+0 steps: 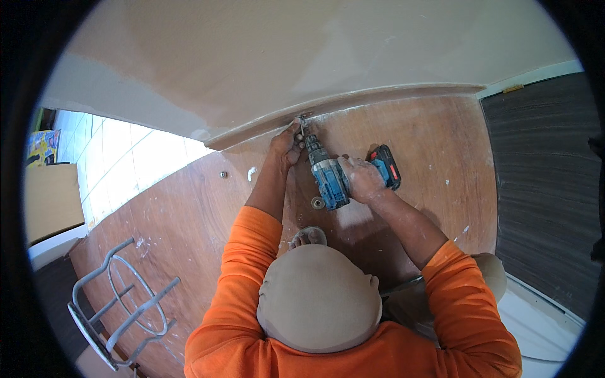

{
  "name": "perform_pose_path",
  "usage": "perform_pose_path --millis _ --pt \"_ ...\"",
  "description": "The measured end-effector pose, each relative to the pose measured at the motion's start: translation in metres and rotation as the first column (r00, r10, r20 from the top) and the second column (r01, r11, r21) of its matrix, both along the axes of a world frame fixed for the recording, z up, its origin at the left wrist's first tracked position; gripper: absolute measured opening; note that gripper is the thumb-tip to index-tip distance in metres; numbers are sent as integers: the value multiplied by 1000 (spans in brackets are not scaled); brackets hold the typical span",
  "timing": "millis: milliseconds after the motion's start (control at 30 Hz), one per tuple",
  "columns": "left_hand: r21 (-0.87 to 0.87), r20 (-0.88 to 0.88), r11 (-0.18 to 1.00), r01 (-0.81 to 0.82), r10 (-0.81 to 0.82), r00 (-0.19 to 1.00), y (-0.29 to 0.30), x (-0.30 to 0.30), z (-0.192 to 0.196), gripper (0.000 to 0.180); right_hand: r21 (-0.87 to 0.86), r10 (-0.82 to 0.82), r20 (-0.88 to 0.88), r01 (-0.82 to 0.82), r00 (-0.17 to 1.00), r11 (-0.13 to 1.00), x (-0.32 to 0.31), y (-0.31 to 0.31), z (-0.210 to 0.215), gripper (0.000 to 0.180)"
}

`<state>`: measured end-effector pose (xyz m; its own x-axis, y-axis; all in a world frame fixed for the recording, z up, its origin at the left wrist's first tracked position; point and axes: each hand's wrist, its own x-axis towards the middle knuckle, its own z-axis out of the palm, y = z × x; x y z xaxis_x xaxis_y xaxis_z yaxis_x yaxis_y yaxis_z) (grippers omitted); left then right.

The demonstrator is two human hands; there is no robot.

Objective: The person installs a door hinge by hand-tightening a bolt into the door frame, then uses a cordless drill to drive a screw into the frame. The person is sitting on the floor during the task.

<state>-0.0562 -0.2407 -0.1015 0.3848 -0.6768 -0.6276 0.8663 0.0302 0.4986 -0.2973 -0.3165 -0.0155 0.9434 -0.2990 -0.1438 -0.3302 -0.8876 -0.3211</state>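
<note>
My right hand (362, 178) grips a blue cordless drill (331, 179) by its handle. A black and red battery (386, 167) sits at the handle's end. The drill lies over the floor, its chuck and bit pointing at the wooden skirting board (353, 101) along the wall. At the bit's tip, my left hand (289, 142) is closed in a pinch close to the skirting. What its fingers hold is too small to make out. A small round metal piece (317, 203) rests on the floor beside the drill's rear end.
Brown boards (435, 183) cover the floor, with white dust and specks. Another small metal piece (223, 174) and a white scrap (252, 173) lie left of my left arm. An overturned metal stool frame (126, 296) lies at lower left. A dark door panel (545, 183) stands at right.
</note>
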Motion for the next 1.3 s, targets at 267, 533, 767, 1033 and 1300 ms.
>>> perform_pose_path --millis 267,533,767,1033,1300 --pt "54 36 998 -28 26 999 1 -4 17 22 -32 3 -14 -4 1000 999 1 0 9 52" --pt "75 20 993 -95 94 995 -2 -8 12 21 -69 29 -8 -29 1000 997 1 -8 3 35" --pt "61 -4 985 -159 159 987 -5 -10 10 20 -90 38 -4 -39 999 995 2 -10 0 36" --pt "82 25 986 -147 146 989 -2 -10 16 20 -84 70 45 -66 997 994 0 -18 -4 32" --pt "105 21 985 -140 138 990 -3 -11 19 23 -74 79 32 -76 996 994 1 -19 -1 27"
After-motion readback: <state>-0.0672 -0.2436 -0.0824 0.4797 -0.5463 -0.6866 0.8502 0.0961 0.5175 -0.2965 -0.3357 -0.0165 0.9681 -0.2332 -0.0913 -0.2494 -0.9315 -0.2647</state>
